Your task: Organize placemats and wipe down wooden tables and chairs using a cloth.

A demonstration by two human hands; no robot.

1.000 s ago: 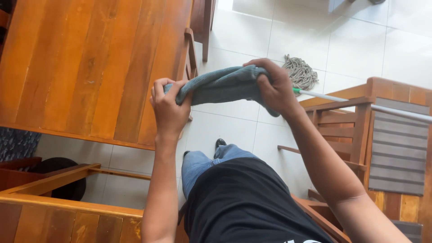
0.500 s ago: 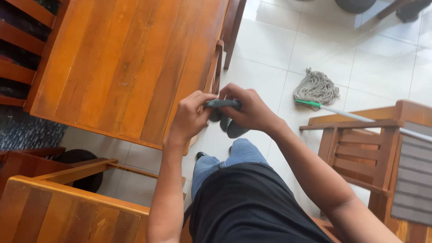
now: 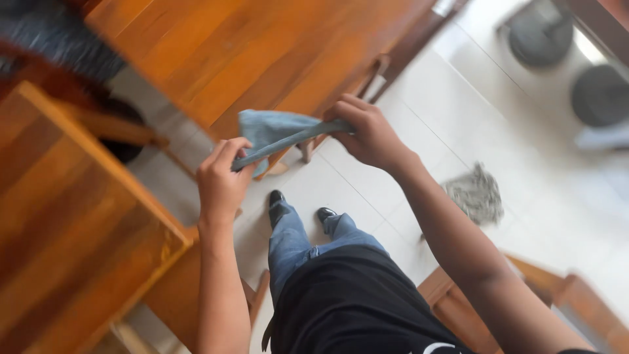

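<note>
Blue-grey cloth, one piece only, was stretched in the air between two hands just over the near edge of the wooden bench. Left hand was pinched shut on one end, right hand clamped on the other, hands well apart with the fabric taut between them. Looked soft, limp and light, nothing fragile or slippery about it, so corners or ends seemed the sensible places to grip. Also counted one mop head on the tiled floor and two dark shoes.
</note>
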